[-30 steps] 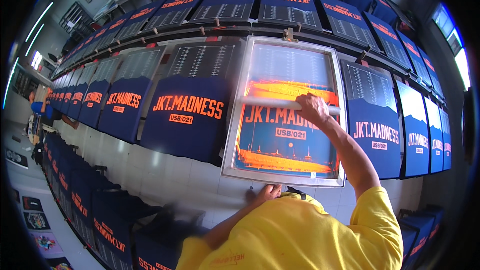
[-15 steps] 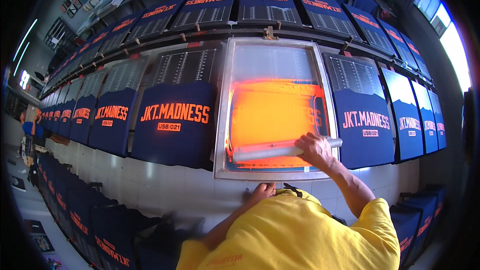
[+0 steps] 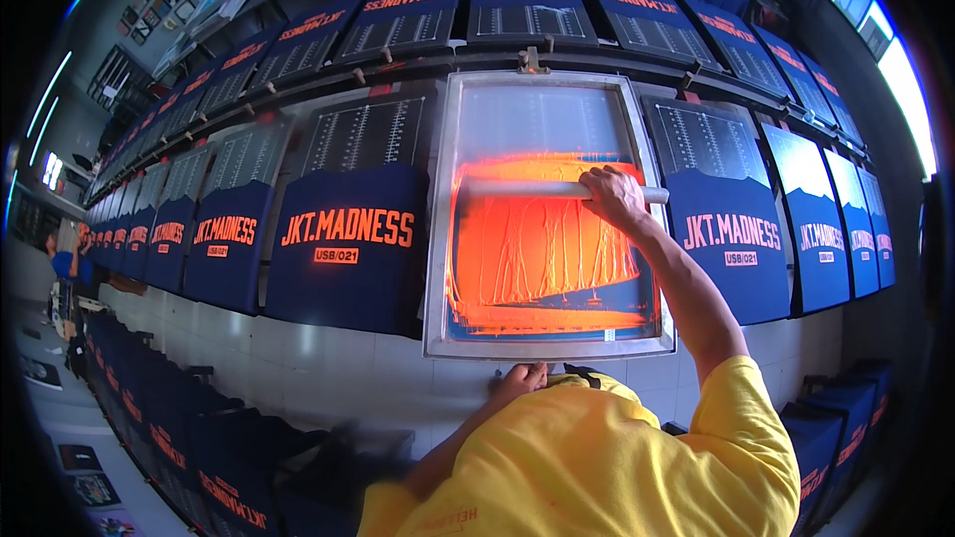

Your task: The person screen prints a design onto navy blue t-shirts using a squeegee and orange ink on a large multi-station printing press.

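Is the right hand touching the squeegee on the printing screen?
Touching. The head view shows the right hand wrapped over the squeegee handle, fingers closed on it, above the orange ink.
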A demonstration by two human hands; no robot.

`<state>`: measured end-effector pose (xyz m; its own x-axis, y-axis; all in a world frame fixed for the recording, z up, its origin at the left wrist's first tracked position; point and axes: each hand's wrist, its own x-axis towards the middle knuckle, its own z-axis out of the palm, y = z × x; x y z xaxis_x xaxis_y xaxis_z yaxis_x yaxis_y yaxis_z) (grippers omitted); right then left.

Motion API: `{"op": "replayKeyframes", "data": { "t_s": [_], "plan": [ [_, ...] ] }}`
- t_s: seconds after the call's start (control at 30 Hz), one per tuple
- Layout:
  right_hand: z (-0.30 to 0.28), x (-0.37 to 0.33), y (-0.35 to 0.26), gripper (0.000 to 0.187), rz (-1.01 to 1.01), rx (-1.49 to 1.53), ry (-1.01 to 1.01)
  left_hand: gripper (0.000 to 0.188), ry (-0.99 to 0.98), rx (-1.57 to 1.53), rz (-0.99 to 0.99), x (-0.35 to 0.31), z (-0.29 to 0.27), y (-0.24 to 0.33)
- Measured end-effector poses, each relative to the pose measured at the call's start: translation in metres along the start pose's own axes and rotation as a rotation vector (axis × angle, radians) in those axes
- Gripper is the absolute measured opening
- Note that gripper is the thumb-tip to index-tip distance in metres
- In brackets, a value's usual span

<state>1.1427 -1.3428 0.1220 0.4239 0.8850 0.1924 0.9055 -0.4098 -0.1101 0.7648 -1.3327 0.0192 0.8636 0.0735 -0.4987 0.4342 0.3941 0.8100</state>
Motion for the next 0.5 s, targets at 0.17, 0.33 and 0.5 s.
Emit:
{"op": "replayKeyframes", "data": {
  "t_s": [0.17, 0.33, 0.5],
  "plan": [
    [-0.006, -0.012, -0.014, 0.026, 0.026, 0.023, -0.02, 0.04, 0.033, -0.05, 0.016, 0.003, 0.0, -0.007],
    [-0.016, -0.063, -0.049, 0.025, 0.024, 0.046, -0.058, 0.041, -0.047, -0.042, 0.118, 0.009, -0.005, -0.017],
    [-0.004, -0.138, -0.093, 0.028, 0.011, 0.038, -0.045, 0.042, -0.024, 0.042, 0.092, 0.007, -0.005, -0.014]
  ]
}}
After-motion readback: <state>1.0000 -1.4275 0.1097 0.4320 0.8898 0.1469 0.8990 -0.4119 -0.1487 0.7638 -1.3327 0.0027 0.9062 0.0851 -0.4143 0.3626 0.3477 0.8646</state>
